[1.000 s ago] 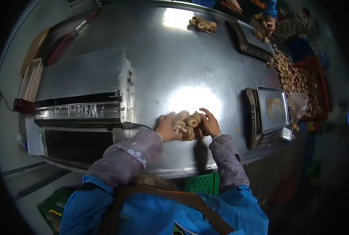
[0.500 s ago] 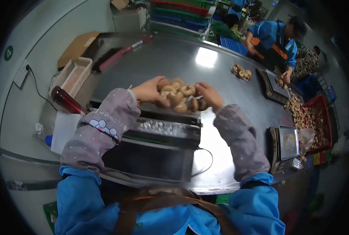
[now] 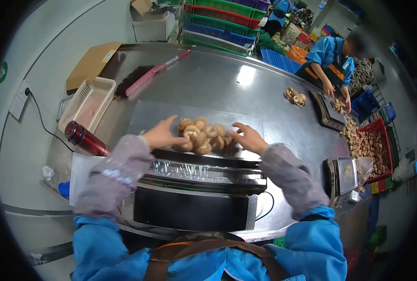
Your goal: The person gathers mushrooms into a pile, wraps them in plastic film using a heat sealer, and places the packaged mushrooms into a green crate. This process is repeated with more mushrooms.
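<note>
A pile of brown mushrooms [image 3: 200, 136] rests on a sheet of clear film [image 3: 147, 114] spread over the metal table. At the pile's left edge is my left hand [image 3: 163, 135], thumb and fingers apart. My right hand [image 3: 248, 139] is at the opposite side, fingers spread and fingertips right by the outer mushrooms. Just in front of the pile sits a wrapping machine with a roll of clear film [image 3: 189, 171] and a dark flat plate [image 3: 192, 208] nearest my body.
On the left are a red flask [image 3: 87, 139], a cream plastic basket [image 3: 89, 105] and a pink-handled brush [image 3: 147, 79]. To the right, a co-worker [image 3: 330, 58] handles mushrooms on a scale [image 3: 328, 111]. A second scale [image 3: 343, 175] and a red crate of mushrooms [image 3: 376, 152] stand nearby.
The mushrooms have come down from between my hands onto the film and spread out. My hands have opened and moved farther apart. The camera view has shifted slightly.
</note>
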`<state>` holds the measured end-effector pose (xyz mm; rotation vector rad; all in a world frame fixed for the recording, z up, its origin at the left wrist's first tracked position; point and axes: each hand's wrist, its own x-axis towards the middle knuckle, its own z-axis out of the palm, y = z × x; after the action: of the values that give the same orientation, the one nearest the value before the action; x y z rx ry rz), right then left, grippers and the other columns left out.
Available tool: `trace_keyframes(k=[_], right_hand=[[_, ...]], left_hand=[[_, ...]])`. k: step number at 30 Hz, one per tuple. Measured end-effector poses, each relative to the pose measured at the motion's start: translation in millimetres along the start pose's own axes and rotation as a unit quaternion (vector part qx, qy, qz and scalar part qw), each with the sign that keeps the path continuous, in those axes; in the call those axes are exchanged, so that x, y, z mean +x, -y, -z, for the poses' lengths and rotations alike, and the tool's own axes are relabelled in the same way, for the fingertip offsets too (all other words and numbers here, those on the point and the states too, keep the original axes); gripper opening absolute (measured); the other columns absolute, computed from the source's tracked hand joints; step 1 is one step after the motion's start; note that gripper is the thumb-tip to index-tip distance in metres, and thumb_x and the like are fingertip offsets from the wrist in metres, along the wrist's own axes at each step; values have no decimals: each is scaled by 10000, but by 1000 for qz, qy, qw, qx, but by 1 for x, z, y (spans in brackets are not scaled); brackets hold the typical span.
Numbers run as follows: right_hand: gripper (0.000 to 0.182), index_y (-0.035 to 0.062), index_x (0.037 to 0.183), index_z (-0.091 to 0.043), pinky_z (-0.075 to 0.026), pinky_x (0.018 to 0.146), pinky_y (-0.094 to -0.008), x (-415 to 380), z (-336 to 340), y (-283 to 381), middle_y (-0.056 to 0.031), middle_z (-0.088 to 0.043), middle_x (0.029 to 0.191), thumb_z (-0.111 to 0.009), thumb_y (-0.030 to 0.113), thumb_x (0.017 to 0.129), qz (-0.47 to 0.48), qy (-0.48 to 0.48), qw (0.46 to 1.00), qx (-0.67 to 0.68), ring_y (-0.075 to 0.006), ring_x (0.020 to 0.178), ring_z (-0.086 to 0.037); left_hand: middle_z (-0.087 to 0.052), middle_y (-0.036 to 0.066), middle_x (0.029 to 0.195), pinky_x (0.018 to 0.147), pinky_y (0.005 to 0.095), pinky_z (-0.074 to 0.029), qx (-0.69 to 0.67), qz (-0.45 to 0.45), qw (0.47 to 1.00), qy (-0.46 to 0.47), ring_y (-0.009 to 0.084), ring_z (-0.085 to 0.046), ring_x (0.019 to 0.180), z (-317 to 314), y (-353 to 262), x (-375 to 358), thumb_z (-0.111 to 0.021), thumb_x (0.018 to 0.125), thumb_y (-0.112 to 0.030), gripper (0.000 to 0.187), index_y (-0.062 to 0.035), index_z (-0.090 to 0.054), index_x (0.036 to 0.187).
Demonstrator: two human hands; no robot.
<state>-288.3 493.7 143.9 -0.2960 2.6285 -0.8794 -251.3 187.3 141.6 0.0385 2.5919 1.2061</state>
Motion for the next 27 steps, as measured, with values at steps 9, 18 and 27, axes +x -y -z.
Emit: trace_keyframes(k=[9,18,27], right_hand=[[352,153,1056,-634,-512,684,-336,-114,-2,-55,-36,-574,908,-628,44,721,308,17,924,-225,-222,849,-578],[79,15,776,-556,-516,710,-300,-137,12,-56,-85,-597,904,-585,21,848,38,106,931,348,-193,876,-618],[192,8,1037,-535,-483,884,-356,18,70,21,-186,-612,1061,-530,147,905,182,-108,886,414,-261,1026,-592]], left_hand=[[-469,25,743,699,333,-370,436,-344,831,-22,208,-468,769,22,32,-84,-576,710,-65,516,-255,-588,1190],[-597,32,642,607,309,-441,-144,-1,974,176,170,-555,608,40,45,-110,-519,887,-160,264,-43,-633,1094],[-624,125,1037,919,363,-439,-354,-129,915,-144,244,-535,1108,70,-9,26,-516,900,-200,250,-1,-613,1016]])
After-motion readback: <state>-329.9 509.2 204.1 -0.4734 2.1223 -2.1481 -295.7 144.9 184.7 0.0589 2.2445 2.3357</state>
